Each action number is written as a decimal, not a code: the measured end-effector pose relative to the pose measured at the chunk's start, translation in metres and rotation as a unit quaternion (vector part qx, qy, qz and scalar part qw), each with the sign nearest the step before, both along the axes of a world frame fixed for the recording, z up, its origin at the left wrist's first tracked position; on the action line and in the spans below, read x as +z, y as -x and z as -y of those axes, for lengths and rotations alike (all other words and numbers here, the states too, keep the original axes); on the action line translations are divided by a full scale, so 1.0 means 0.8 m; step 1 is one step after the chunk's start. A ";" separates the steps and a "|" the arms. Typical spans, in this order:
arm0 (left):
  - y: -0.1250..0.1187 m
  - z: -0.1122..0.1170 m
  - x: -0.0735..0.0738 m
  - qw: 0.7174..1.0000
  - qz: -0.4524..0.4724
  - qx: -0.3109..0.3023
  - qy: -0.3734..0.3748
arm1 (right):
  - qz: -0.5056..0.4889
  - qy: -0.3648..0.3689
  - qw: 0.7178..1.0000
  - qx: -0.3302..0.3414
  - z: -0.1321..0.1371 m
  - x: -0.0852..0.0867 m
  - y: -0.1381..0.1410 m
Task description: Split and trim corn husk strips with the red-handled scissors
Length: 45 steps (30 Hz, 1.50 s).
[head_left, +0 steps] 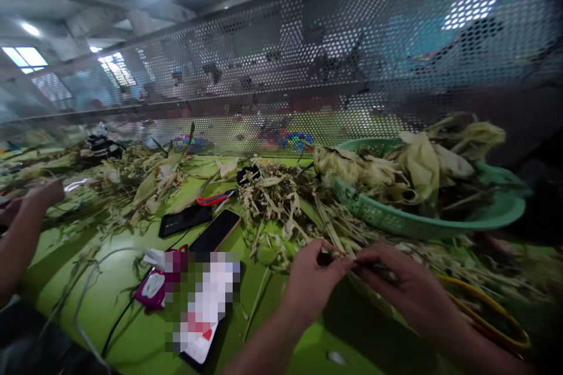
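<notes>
Close together above the green table (303, 340), my left hand (314, 278) and my right hand (404, 287) meet fingertip to fingertip. Both are closed in a pinch on a thin pale strip of dried husk (348, 255), small and partly covered by my fingers. Just beyond them lies a heap of dried husk scraps (281, 199). To the right of that heap, a green plastic basket (417, 224) holds wide, pale dried husks (422, 164). A yellow hoop-shaped rim (497, 304) shows beside my right forearm.
Left of my hands are a lit phone (200, 351), partly pixelated, two dark phones (217, 231), a purple packet (149, 290), a red utility knife (215, 198) and a white cable (79, 304). Another person's hand (46, 193) is at far left. A perforated metal screen (264, 70) stands behind.
</notes>
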<state>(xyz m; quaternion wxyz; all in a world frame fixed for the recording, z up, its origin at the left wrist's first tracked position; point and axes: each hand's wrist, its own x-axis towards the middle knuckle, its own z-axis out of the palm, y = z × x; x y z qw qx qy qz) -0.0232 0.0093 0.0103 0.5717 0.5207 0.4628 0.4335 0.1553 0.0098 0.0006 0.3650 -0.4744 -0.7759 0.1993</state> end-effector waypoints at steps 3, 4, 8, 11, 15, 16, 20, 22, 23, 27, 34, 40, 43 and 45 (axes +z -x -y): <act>0.000 -0.003 -0.003 1.000 -0.011 0.003 0.016 | 0.014 -0.013 1.000 0.006 -0.002 -0.008 -0.004; 0.000 -0.003 -0.005 1.000 -0.008 0.003 0.020 | 0.014 -0.014 1.000 0.006 -0.003 -0.011 -0.005; -0.002 -0.003 -0.012 1.000 0.005 0.008 0.023 | 0.010 0.000 1.000 -0.002 -0.004 -0.014 -0.006; -0.004 -0.003 -0.014 0.999 0.034 0.013 0.025 | 0.003 0.020 1.000 -0.005 -0.004 -0.013 -0.006; -0.005 -0.004 -0.015 0.995 0.090 0.015 0.041 | -0.007 0.064 0.998 -0.009 -0.007 -0.012 -0.006; -0.004 -0.005 -0.014 0.994 0.097 0.018 0.043 | -0.008 0.073 0.997 -0.015 -0.008 -0.012 -0.007; 0.001 -0.005 -0.008 0.990 0.119 0.059 0.037 | -0.014 0.084 0.996 -0.038 -0.009 -0.007 -0.004; 0.004 -0.005 -0.005 0.987 0.124 0.103 0.020 | -0.024 0.090 0.995 -0.041 -0.008 -0.001 -0.001; 0.005 -0.005 -0.004 0.984 0.129 0.121 0.012 | -0.032 0.096 0.994 -0.044 -0.007 0.002 0.001; 0.003 -0.004 -0.006 0.986 0.111 0.121 -0.012 | -0.115 0.136 0.979 -0.095 -0.003 0.023 0.003; -0.014 0.013 -0.014 0.978 -0.137 -0.124 -0.094 | -0.190 0.238 0.950 -0.061 -0.024 0.052 0.007; -0.020 0.023 -0.020 0.897 -0.291 -0.207 -0.262 | -0.174 0.214 0.961 0.011 -0.082 0.080 0.044; -0.011 0.020 -0.019 0.899 -0.292 -0.189 -0.268 | -0.148 0.054 0.985 0.065 -0.094 0.106 0.055; -0.002 0.015 -0.014 0.917 -0.285 -0.136 -0.244 | -0.076 -0.019 0.996 0.052 -0.084 0.114 0.054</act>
